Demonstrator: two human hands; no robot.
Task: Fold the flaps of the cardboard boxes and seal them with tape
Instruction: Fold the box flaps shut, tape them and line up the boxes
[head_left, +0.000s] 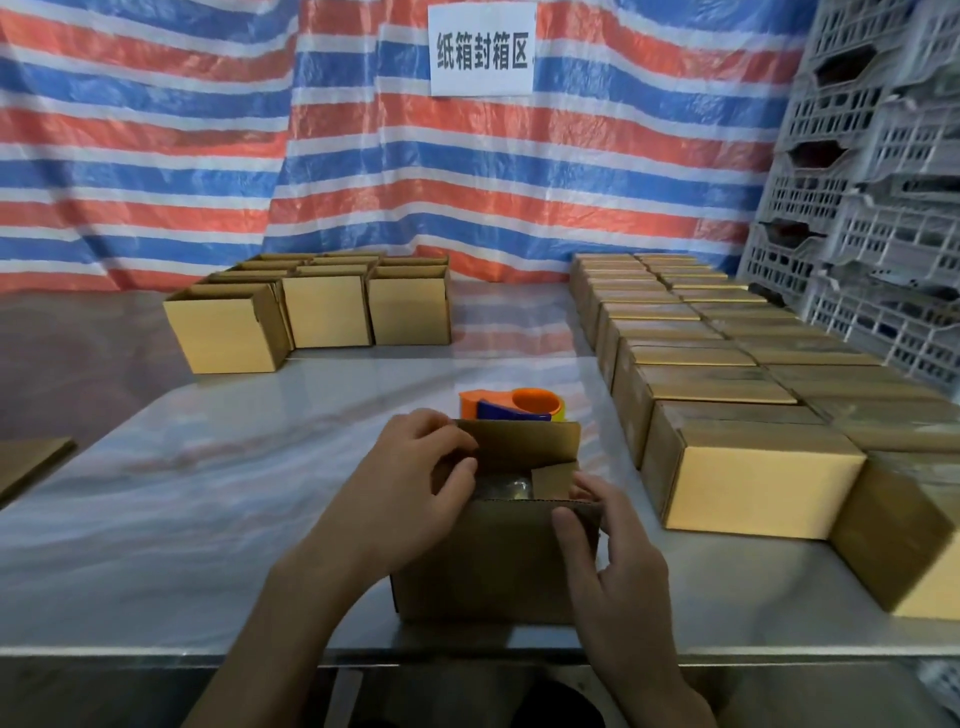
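Observation:
An open cardboard box (483, 566) stands near the table's front edge, in the middle. Its far flap (524, 439) is upright and its near flap is raised. My left hand (415, 478) grips the box's left side, thumb over the left flap. My right hand (613, 551) holds the right corner, fingers on the small right flap (553, 480), which is folded inward. Something shiny lies inside the box. An orange and blue tape dispenser (511, 405) sits just behind the box, partly hidden by the far flap.
Several open boxes (327, 306) stand at the back left of the shiny table (208, 493). Rows of closed boxes (727, 395) fill the right side. Grey plastic crates (872, 182) are stacked at far right. A flat cardboard piece (31, 462) lies at the left edge.

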